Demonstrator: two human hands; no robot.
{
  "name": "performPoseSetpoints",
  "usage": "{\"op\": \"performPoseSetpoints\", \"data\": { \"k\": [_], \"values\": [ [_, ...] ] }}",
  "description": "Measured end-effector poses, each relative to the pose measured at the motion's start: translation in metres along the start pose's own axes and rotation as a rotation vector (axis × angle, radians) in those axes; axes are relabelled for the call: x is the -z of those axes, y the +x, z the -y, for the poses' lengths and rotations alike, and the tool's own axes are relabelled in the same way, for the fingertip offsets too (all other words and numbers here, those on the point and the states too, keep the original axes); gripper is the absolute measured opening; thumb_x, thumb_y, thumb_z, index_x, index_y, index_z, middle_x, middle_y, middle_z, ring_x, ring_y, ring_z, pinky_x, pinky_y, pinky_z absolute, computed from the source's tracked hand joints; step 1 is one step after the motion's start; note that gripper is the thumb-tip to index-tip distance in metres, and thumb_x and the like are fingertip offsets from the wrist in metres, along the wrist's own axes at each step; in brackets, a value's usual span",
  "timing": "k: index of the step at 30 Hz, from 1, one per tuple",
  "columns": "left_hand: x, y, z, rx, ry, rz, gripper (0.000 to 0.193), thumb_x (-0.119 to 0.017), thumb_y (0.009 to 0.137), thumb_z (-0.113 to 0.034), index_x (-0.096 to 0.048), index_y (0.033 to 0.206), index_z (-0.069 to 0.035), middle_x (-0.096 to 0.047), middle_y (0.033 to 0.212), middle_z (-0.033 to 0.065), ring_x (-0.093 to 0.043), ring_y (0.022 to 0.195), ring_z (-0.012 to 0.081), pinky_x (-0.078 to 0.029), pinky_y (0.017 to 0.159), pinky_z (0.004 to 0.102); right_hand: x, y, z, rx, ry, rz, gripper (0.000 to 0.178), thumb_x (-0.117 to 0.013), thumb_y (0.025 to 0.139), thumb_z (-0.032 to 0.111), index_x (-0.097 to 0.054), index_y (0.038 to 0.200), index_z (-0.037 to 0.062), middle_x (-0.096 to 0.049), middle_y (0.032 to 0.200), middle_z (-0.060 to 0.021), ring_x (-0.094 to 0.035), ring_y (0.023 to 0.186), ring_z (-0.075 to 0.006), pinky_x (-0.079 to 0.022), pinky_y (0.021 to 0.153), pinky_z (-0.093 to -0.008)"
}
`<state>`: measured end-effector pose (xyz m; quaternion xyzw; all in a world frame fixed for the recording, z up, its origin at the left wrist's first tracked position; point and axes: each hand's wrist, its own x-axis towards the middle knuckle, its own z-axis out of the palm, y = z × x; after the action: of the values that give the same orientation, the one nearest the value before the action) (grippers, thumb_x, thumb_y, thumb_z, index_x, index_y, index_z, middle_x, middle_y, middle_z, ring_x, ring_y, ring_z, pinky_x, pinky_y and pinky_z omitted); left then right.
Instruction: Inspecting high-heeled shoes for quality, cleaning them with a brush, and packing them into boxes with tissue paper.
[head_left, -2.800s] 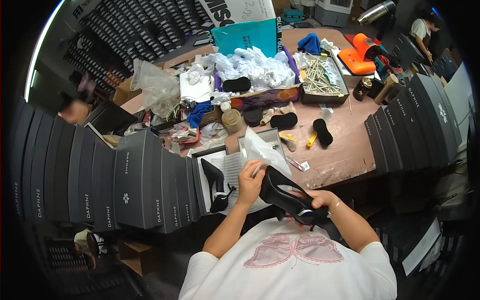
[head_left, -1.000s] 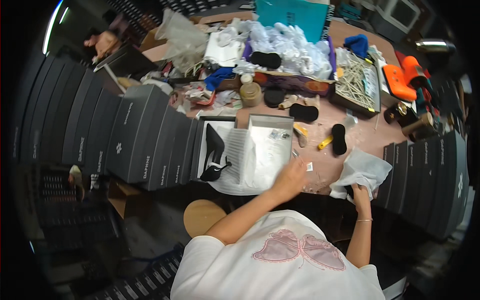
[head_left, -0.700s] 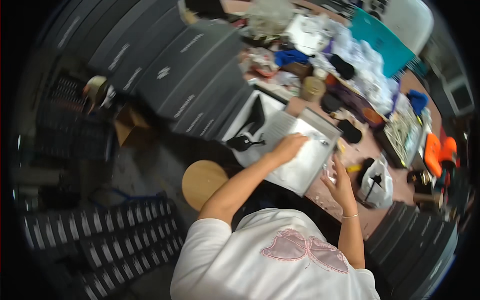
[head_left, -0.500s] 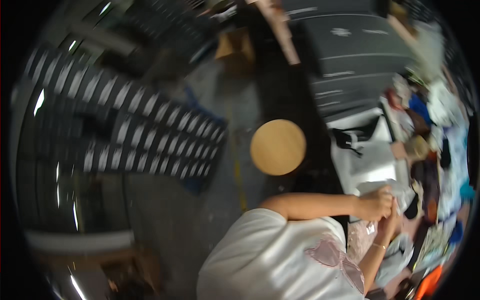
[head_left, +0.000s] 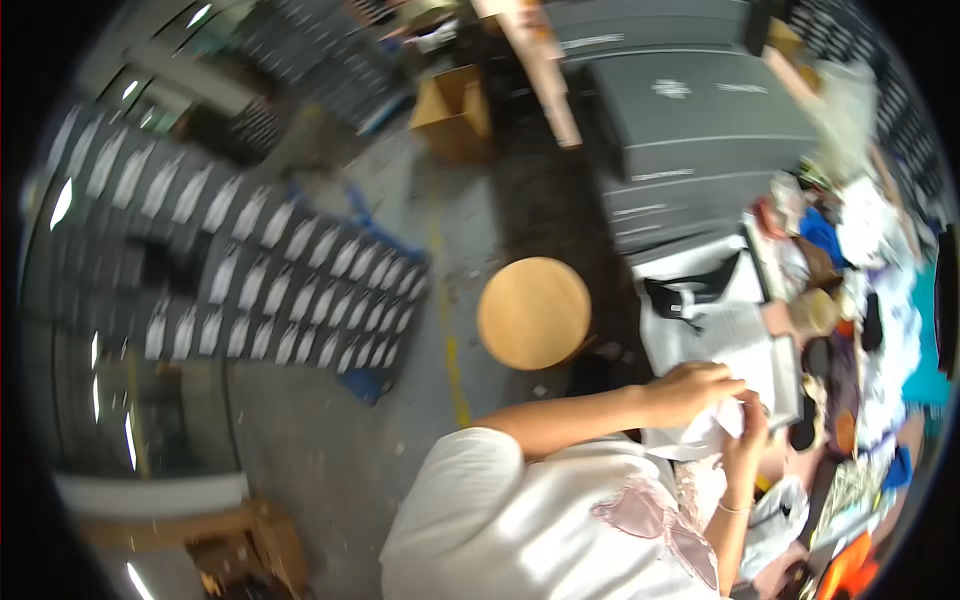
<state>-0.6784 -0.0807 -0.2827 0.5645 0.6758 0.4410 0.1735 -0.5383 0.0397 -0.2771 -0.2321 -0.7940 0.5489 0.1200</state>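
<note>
the left hand (head_left: 692, 392) and right hand (head_left: 745, 442) meet around the thin white sheet (head_left: 706, 434); blur leaves me unable to tell whether either has closed its fingers on it. handling it lightly by opposite edges should limit creasing, kept clear of the black shoe (head_left: 712, 283) at the left hand's twelve o'clock, inside the open box (head_left: 757, 265).
</note>
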Motion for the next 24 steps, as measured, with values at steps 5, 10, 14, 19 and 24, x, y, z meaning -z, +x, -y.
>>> {"op": "performPoseSetpoints", "data": {
  "k": [5,10,14,19,24],
  "values": [
    [0.033,-0.028,0.033,0.096,-0.123,0.223,0.043,-0.050,0.075,0.005,-0.061,0.116,-0.003,-0.061,0.111,0.0145,-0.063,0.098,0.0309,-0.051,0.084,0.0347,0.027,-0.005,0.009,-0.232,-0.017,0.410,0.022,-0.064,0.081,0.004,-0.063,0.102,-0.0002,-0.065,0.079,-0.0060,-0.058,0.071,-0.0122,-0.048,0.065,-0.0278],
    [0.158,-0.014,0.036,0.400,-0.075,-0.339,0.045,-0.049,0.075,0.012,-0.062,0.116,0.000,-0.065,0.104,0.0160,-0.064,0.091,0.0262,-0.050,0.080,0.0317,0.015,0.048,-0.008,-0.290,0.110,-0.018,0.032,-0.068,0.086,0.012,-0.058,0.111,-0.0057,-0.064,0.101,-0.0129,-0.063,0.081,-0.0158,-0.054,0.069,-0.0288],
    [0.204,-0.008,0.020,0.317,0.334,-0.180,0.043,-0.053,0.072,0.009,-0.064,0.112,-0.004,-0.062,0.090,0.0156,-0.063,0.082,0.0326,-0.050,0.070,0.0389,-0.070,0.136,0.004,0.051,-0.422,0.161,0.075,-0.078,0.068,0.010,-0.043,0.135,0.0090,-0.036,0.141,-0.0192,-0.055,0.110,-0.0357,-0.050,0.087,-0.0397],
    [0.184,-0.004,0.055,0.317,0.190,-0.028,0.038,-0.056,0.074,0.007,-0.063,0.110,-0.003,-0.063,0.092,0.0145,-0.062,0.082,0.0350,-0.050,0.070,0.0403,-0.158,0.180,-0.097,0.216,-1.212,0.348,0.055,-0.071,0.072,0.016,-0.052,0.124,0.0140,-0.036,0.143,-0.0147,-0.022,0.139,-0.0338,-0.016,0.107,-0.0650],
    [0.192,-0.003,0.075,0.322,0.108,0.021,0.040,-0.056,0.073,0.008,-0.063,0.110,-0.003,-0.064,0.093,0.0142,-0.063,0.082,0.0340,-0.050,0.071,0.0395,-0.076,0.139,-0.053,-0.018,-0.734,0.113,0.059,-0.078,0.057,0.012,-0.051,0.109,0.0042,-0.035,0.141,-0.0197,-0.024,0.138,-0.0383,-0.018,0.107,-0.0644]
  ]
}}
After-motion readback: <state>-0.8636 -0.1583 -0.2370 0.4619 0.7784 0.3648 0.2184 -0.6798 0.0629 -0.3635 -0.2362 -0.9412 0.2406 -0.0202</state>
